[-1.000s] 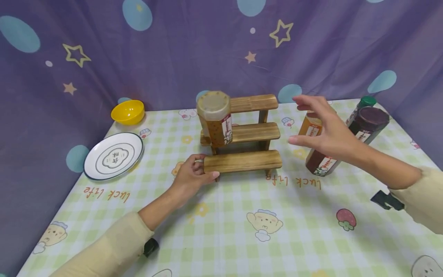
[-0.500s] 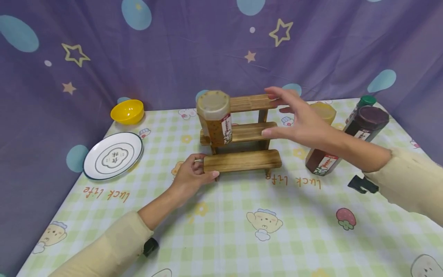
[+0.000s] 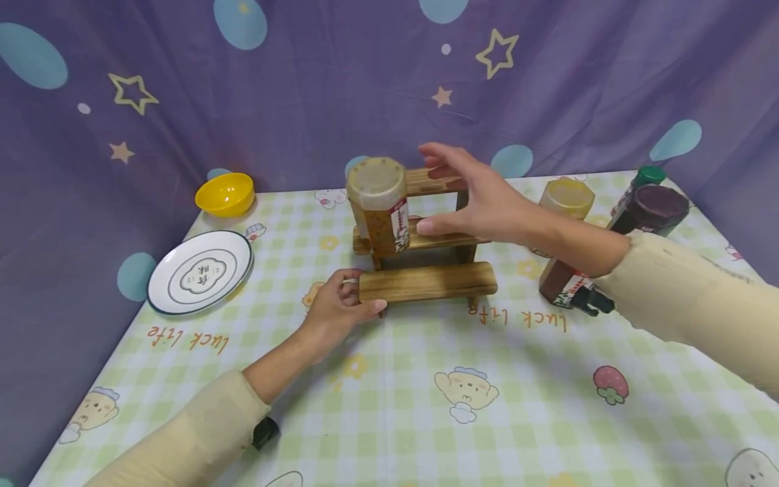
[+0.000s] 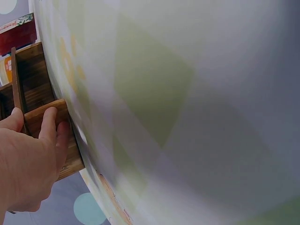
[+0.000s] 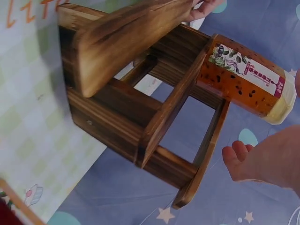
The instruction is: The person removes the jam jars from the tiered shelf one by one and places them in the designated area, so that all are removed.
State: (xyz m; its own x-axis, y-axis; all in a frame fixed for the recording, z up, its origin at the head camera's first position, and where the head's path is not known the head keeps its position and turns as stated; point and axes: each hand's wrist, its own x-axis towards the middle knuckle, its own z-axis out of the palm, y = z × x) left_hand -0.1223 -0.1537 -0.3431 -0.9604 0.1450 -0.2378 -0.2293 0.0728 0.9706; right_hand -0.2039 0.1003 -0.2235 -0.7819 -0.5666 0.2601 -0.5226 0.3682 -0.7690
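Observation:
A small three-step wooden shelf (image 3: 429, 283) stands on the table, its lowest step toward me. My left hand (image 3: 337, 308) grips the left end of that step, thumb on the front edge. In the left wrist view, fingers (image 4: 50, 123) curl over the wood. On the left of the middle step stands an upright jar (image 3: 379, 226) with a pale lid. Amber filling with dark seeds shows through the jar (image 5: 241, 79) in the right wrist view. My right hand (image 3: 477, 199) hovers just right of it, thumb and fingers spread apart, holding nothing.
Right of the shelf stand a yellow-lidded jar (image 3: 566, 196), a dark-lidded jar (image 3: 657, 206) and a green-capped bottle (image 3: 648, 177), partly behind my right arm. A white plate (image 3: 199, 274) and yellow bowl (image 3: 225, 195) sit at left. A purple curtain (image 3: 335, 88) hangs behind.
My right hand has moved left from above the jars at right, across the shelf, to beside the seed-filled jar. The left hand keeps its grip in place.

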